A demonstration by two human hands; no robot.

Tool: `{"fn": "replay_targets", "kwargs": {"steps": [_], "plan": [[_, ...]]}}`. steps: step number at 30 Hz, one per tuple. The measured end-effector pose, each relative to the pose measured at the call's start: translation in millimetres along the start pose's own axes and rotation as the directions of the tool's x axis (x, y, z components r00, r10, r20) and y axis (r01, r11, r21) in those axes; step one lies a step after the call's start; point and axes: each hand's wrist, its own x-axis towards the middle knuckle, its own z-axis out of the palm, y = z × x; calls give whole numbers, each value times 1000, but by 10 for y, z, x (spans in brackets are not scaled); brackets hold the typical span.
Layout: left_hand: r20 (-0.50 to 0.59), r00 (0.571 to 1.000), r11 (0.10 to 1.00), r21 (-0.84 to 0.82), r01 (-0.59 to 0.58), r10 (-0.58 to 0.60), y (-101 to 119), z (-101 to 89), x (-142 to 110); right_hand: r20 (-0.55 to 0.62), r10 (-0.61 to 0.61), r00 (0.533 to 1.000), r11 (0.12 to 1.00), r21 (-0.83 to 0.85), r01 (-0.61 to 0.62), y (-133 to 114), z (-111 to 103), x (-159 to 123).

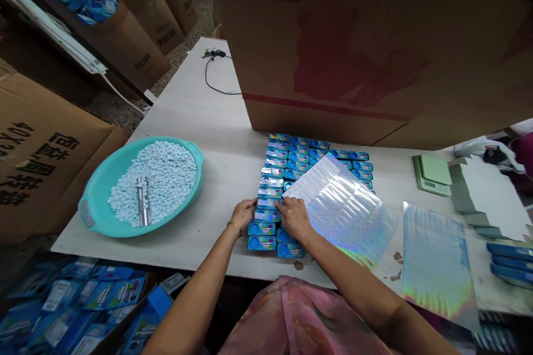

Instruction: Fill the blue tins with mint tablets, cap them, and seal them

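Observation:
Blue tins [261, 243] with printed lids stand in columns on the table. My left hand [244, 215], with a bracelet at the wrist, is at the left end of a tin in the nearest-left column, its fingertips closed together. My right hand [295, 217] reaches the other end of that tin, thumb and fingers drawn together; what they pinch is too small to make out. Several tins in this column carry shiny clear strips. Under and beside my right hand, a shiny holographic sticker sheet [353, 211] lies across the tins, with strip outlines along its upper left part.
A turquoise basin [97, 186] of pale blue candies, with a metal scoop [144, 202], stands at left. A large carton [333, 55] rises behind the tins. At right are a second holographic sheet [437, 260], a green scale [433, 175] and white card pieces [489, 194].

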Motion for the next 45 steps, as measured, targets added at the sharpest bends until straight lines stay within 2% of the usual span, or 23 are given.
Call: {"fn": "replay_targets", "kwargs": {"steps": [3, 5, 6, 8, 9, 11, 12, 13, 15, 17, 18, 20, 22, 24, 27, 31, 34, 39, 42, 45], "plan": [[108, 992, 998, 24, -64, 61, 27, -26, -16, -88, 83, 993, 994, 83, -76, 264, -37, -73], [115, 989, 987, 118, -108, 94, 22, -87, -13, -159, 125, 979, 986, 130, -104, 515, -79, -114], [83, 991, 976, 179, -123, 109, 26, -129, -9, -194, 147, 970, 982, 146, -120, 660, -109, -118], [-68, 988, 953, 281, -116, 140, 74, -209, 3, -272, 205, 940, 972, 166, -164, 981, -191, -75], [-147, 976, 946, 306, -108, 159, 126, -223, 8, -313, 235, 920, 967, 173, -188, 1150, -242, -25], [-295, 923, 929, 343, -137, 245, 294, -139, 20, -371, 273, 887, 959, 173, -223, 1484, -356, 123], [-315, 895, 912, 364, -192, 314, 405, -24, 31, -378, 275, 884, 960, 165, -228, 1638, -411, 216], [-264, 882, 883, 378, -277, 390, 526, 141, 51, -367, 265, 892, 963, 150, -224, 1777, -461, 316], [-95, 856, 805, 406, -433, 508, 777, 592, 129, -299, 217, 929, 975, 112, -192, 1996, -533, 515], [48, 843, 736, 462, -495, 536, 1002, 1106, 259, -204, 156, 966, 987, 74, -143, 2135, -563, 682], [73, 847, 712, 507, -486, 526, 1095, 1347, 334, -161, 124, 979, 992, 55, -117, 2181, -565, 744], [25, 871, 687, 605, -404, 491, 1239, 1740, 476, -106, 71, 992, 997, 21, -69, 2244, -551, 821], [-40, 883, 681, 653, -331, 468, 1323, 1987, 575, -85, 12, 996, 1000, 0, -12, 2293, -528, 843], [-98, 887, 693, 665, -278, 451, 1357, 2106, 622, -92, -47, 995, 999, -6, 47, 2341, -505, 828], [-154, 885, 708, 666, -235, 439, 1348, 2148, 633, -106, -120, 987, 993, -12, 120, 2418, -475, 772], [-169, 870, 701, 670, -243, 463, 1309, 2147, 638, -54, -212, 976, 976, -56, 209, 2526, -434, 627], [-180, 855, 698, 670, -255, 486, 1292, 2155, 648, -98, -234, 967, 971, -64, 229, 2562, -427, 488], [-175, 854, 706, 654, -271, 491, 1293, 2152, 637, -233, -152, 960, 986, 26, 163, 2462, -531, 435], [-170, 868, 719, 645, -260, 466, 1290, 2146, 625, -212, -88, 973, 992, 65, 104, 2382, -699, 446], [-175, 872, 742, 615, -266, 457, 1294, 2150, 637, -159, 16, 987, 999, 32, -11, 2330, -974, 303]]}}
